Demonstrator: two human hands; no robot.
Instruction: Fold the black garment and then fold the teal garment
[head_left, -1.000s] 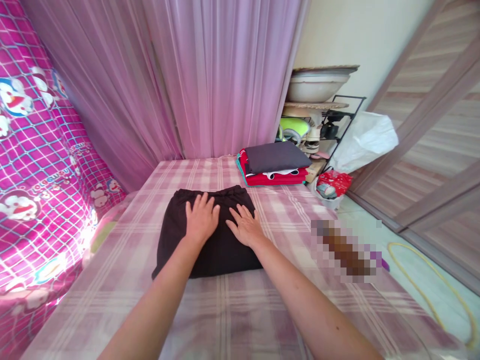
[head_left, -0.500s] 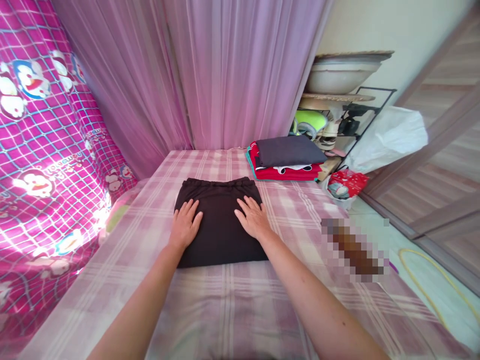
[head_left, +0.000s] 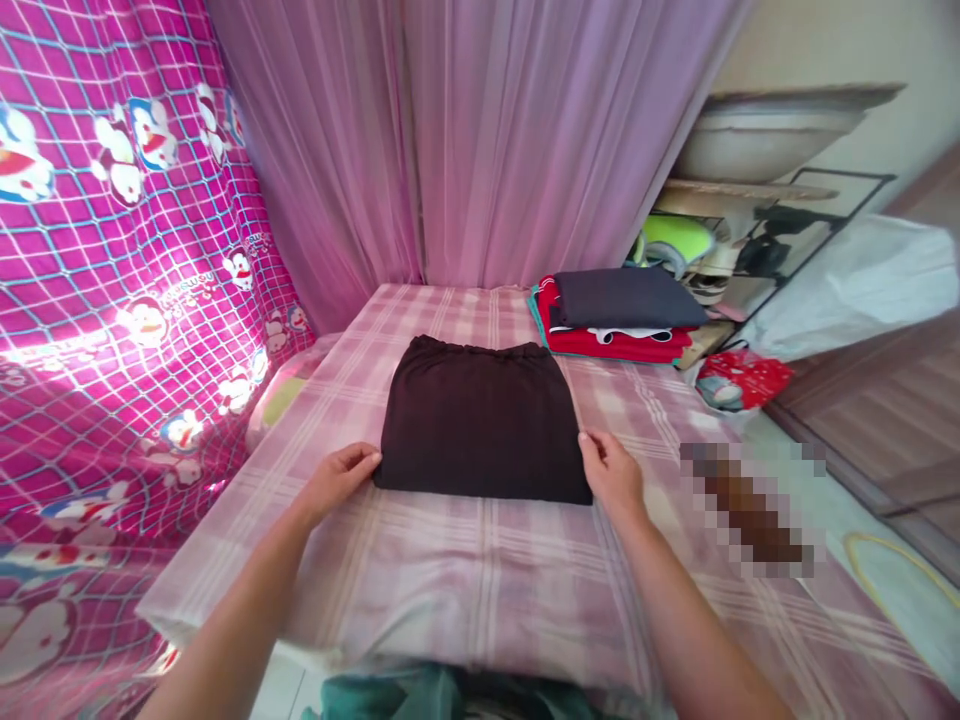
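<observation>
A black garment (head_left: 480, 420) with a gathered elastic waistband lies folded flat on the plaid bedspread (head_left: 450, 580), its waistband facing away from me. Whether it is shorts, trousers or a skirt I cannot tell. My left hand (head_left: 341, 480) pinches its left side by the near corner, thumb and fingers together. On the opposite side my right hand (head_left: 615, 478) grips the right edge, a little above the near corner.
A stack of folded clothes (head_left: 630, 300), dark grey on top of red, sits at the bed's far right. Behind hangs a purple curtain (head_left: 510, 140). Pink patterned cloth (head_left: 172, 330) drapes at left. A rack (head_left: 817, 230), bags and a blurred brown item (head_left: 750, 510) are at right.
Both hands have gone from lying flat on top of the black garment to pinching its sides near the front. The garment looks wider and shorter front to back; the view has shifted left.
</observation>
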